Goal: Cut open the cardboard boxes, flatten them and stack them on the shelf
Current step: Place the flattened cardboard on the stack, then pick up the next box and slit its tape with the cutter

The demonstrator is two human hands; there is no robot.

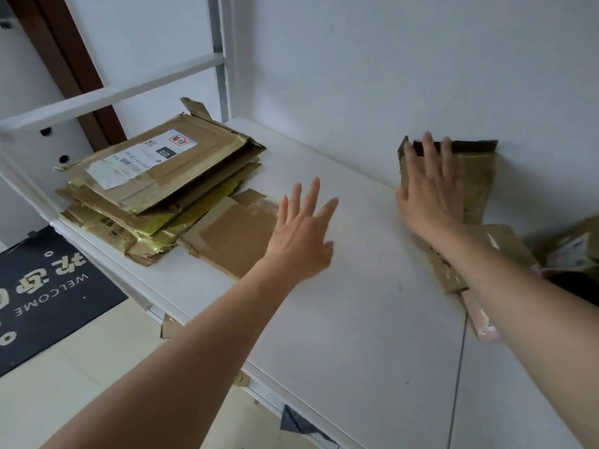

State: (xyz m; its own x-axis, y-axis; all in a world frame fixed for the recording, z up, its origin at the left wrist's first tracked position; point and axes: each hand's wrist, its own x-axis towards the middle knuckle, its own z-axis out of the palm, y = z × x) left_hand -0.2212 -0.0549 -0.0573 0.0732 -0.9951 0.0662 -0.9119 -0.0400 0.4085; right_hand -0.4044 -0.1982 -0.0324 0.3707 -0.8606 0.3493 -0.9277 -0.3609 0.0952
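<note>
A stack of flattened cardboard boxes (162, 189) with yellow tape and a white shipping label lies at the left end of the white shelf (356, 303). My left hand (301, 234) hovers over the shelf with fingers spread, its edge over a flat piece of that stack, holding nothing. My right hand (428, 192) lies flat with straight fingers on a brown cardboard box (473, 176) that leans against the back wall. That box's lower part runs under my right forearm.
More cardboard and a pink flat package (483, 322) lie at the right under my arm, with another labelled parcel (573, 251) at the far right. A dark welcome mat (42, 293) lies on the floor at left. White shelf rails cross at upper left.
</note>
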